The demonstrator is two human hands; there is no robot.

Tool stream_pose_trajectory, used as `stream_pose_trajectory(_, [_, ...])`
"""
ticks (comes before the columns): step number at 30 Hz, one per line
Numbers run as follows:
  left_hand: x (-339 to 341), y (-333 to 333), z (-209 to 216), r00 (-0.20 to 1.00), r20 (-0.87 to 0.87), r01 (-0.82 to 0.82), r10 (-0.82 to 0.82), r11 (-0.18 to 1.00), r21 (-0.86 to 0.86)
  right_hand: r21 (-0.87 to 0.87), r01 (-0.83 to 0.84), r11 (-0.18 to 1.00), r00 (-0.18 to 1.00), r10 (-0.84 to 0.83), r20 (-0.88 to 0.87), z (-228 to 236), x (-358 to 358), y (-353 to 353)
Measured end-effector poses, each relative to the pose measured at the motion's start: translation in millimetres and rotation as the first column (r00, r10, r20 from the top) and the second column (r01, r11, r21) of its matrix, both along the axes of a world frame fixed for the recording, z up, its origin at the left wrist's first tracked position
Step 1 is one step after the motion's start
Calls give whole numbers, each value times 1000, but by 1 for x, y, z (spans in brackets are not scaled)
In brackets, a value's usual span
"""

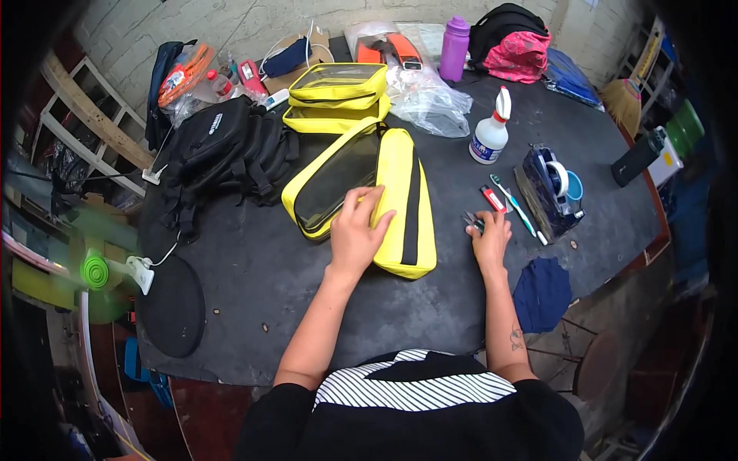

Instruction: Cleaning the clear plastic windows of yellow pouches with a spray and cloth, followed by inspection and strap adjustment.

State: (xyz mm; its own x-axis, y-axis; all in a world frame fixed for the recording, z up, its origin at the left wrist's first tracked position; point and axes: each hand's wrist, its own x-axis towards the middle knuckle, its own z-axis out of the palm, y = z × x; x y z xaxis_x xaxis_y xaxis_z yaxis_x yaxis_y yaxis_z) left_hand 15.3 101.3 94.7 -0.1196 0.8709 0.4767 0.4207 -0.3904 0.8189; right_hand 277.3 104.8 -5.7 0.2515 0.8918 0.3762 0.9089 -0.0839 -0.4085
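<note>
A yellow pouch [393, 203] with a black zipper strip and a clear window panel lies on the dark table in front of me, its window side opened out to the left. My left hand [356, 234] rests on the pouch's near left part, thumb and fingers apart. To the right of the pouch, my right hand [490, 240] is closed around small dark thread snips [472, 221], whose pointed tips stick out to the left. Just beyond that hand lie a red and white marker-like item [493, 200] and a toothbrush [513, 201].
Stacked yellow pouches [338, 84] stand behind, beside a black backpack [223, 150]. A white spray bottle [490, 134], purple bottle [454, 50] and tape dispenser [547, 196] stand on the right side. Navy cloth [543, 296] hangs at the right edge; a small fan [96, 269] is at left.
</note>
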Motion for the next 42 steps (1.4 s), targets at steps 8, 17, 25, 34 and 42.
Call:
stream_pose_trajectory(8, [-14,30,-48,891,-385,-149,240,957,251,134,-79,988,914,125,-387,6,-17,13])
stream_pose_trajectory(17, [-21,33,-78,964,194,-96,182,917,-387,261,-498,827,722,562,-404,47,-122,16])
stream_pose_trajectory(25, [-36,36,-108,806,576,75,134,943,-324,293,-574,765,785,615,-68,46,-152,26])
stream_pose_trajectory(34, [-28,30,-95,943,241,-156,229,945,-288,290,-547,785,794,597,-118,44,-156,24])
stream_pose_trajectory(42, [-30,26,-94,887,442,9,136,950,-311,295,-546,784,803,590,-81,36,-155,27])
